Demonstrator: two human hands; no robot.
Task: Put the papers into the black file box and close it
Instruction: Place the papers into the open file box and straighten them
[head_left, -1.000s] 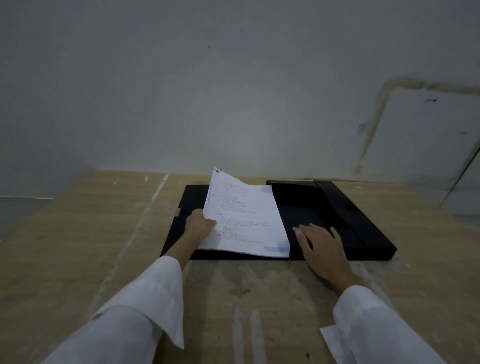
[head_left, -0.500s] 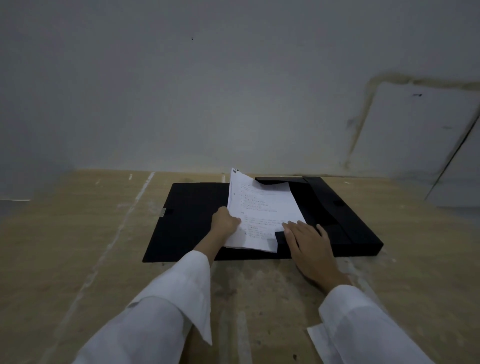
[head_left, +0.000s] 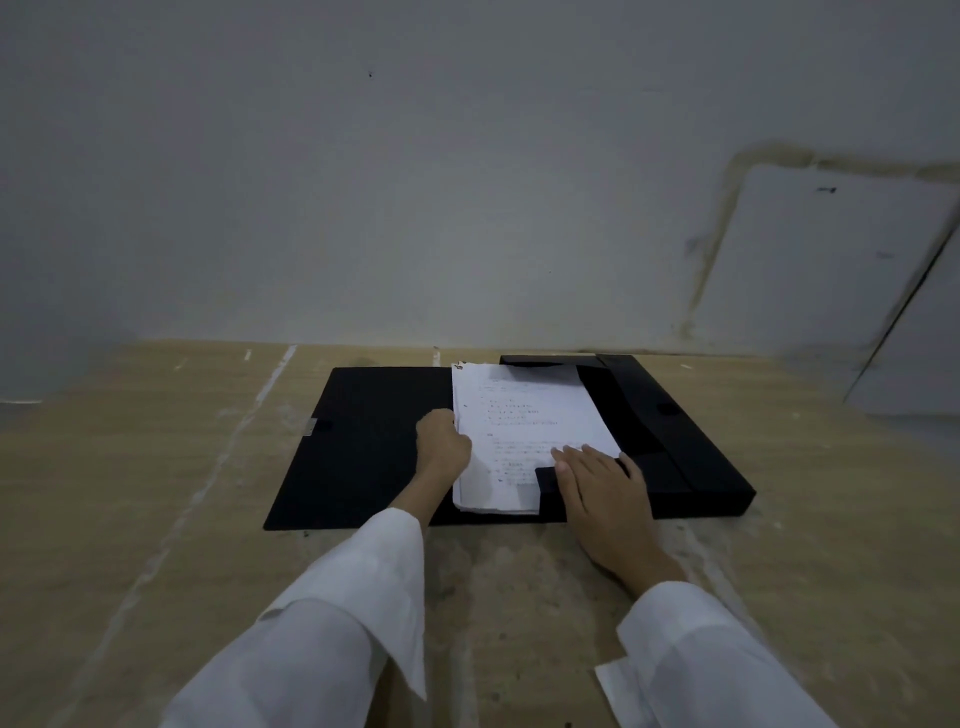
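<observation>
The black file box (head_left: 691, 457) lies open on the wooden table, its lid (head_left: 363, 447) spread flat to the left. A stack of white papers (head_left: 519, 431) with printed text rests in the box's tray, its near left corner sticking out past the front wall. My left hand (head_left: 441, 449) grips the stack's left edge. My right hand (head_left: 605, 488) lies flat with fingers spread, pressing on the papers' near right part and the box's front wall.
The wooden table (head_left: 156, 493) runs up to a grey wall (head_left: 415, 182) just behind the box. A white panel (head_left: 831, 260) leans at the right. A small white scrap (head_left: 615, 686) shows under my right sleeve.
My left hand carried the papers to the right and lowered them from a raised tilt until they lie nearly flat in the tray. My right hand stayed on the box's front.
</observation>
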